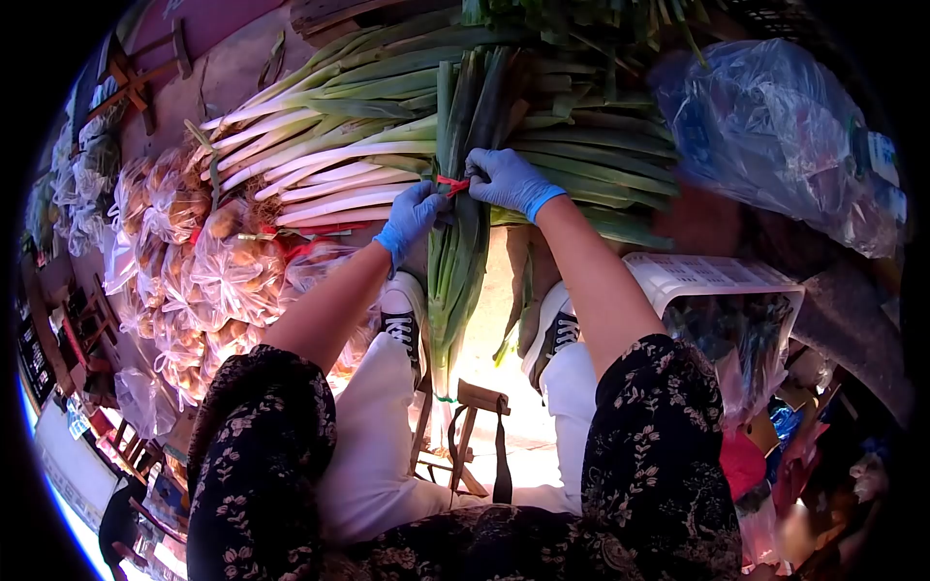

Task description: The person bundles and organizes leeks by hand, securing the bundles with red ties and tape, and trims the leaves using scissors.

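A bundle of leeks [457,261] lies lengthwise in front of me, its dark leaves pointing away and its pale end toward my lap. Round the leaves runs a red tie [452,184]. My left hand [415,215], in a blue glove, is closed at the tie's left side. On the other side, my gloved right hand [509,182] pinches the tie's right end. Beneath and beyond the bundle, a pile of loose leeks [339,160] lies crosswise, white stems to the left and green leaves to the right. A green band [445,399] circles the bundle's near end.
Clear bags of produce [232,281] crowd the left side. A large clear plastic bag [775,136] sits at the upper right, above a white plastic crate [717,276]. Between my legs stands a small wooden stool [481,397]. My shoes flank the bundle.
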The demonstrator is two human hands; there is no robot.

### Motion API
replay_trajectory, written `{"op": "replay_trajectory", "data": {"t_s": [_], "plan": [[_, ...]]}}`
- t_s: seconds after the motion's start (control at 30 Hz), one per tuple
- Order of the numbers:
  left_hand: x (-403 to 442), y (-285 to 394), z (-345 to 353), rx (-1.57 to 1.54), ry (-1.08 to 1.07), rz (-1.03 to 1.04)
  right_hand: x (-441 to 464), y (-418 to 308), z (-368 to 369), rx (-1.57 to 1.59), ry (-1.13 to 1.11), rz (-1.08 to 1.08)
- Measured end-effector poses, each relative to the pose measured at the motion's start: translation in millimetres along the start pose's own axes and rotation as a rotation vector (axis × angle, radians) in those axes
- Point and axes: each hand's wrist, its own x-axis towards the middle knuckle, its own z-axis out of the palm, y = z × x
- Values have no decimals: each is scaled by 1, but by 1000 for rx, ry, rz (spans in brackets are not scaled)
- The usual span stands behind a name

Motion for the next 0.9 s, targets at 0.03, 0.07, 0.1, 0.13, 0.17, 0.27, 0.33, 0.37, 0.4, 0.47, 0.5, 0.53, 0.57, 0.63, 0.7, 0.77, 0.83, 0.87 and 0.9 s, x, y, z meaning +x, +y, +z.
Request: {"op": "replay_trajectory", "data": {"t_s": [0.03, 0.07, 0.1, 0.13, 0.17, 0.27, 0.33, 0.37, 0.4, 0.47, 0.5, 0.53, 0.57, 0.63, 0.7, 0.77, 0.83, 0.87, 0.9], "plan": [[2, -4, -3, -14, -9, 8, -1, 2, 1, 1, 8, -9], [3, -7, -5, 17, 2, 11, -2, 3, 4, 23, 20, 12], [6, -11, -7, 46, 12, 17, -3, 5, 6, 43, 32, 31], [8, -13, -9, 75, 24, 25, -3, 6, 7, 61, 44, 48], [7, -17, -14, 98, 55, 23, -7, 7, 9, 147, 130, 71], [-10, -38, -40, 174, 113, -81, -33, -2, 20, 277, 339, 250], [-20, -32, -37, 84, 20, -201, -52, 4, 47, 210, 312, 432], [-27, -31, -34, 34, -22, -266, -63, 9, 65, 177, 289, 522], [-27, -29, -28, -76, -181, -278, -71, 9, 79, 228, 355, 508], [-20, -40, -19, 51, -126, -226, -68, 3, 100, 337, 474, 442], [-18, -41, -14, 22, -71, -235, -64, 7, 100, 391, 382, 609], [-19, -38, -9, 28, -41, -252, -59, 7, 102, 624, 403, 601], [-25, -27, -8, 56, -15, -238, -54, 5, 108, 858, 421, 604], [-27, -32, -3, 30, 28, -201, -49, -1, 114, 833, 533, 631], [-37, -11, 0, -115, -78, -238, -52, -14, 102, 1052, 387, 628], [-45, -11, -2, -106, -179, -250, -60, -24, 86, 1255, 240, 645], [-54, -8, 4, 13, -279, -201, -81, -37, 68, 1320, 28, 679], [-66, -3, 8, 77, -306, -118, -92, -47, 56, 1300, -55, 679], [-78, -1, 15, 184, -266, 34, -105, -68, 44, 1222, -88, 665]]}}
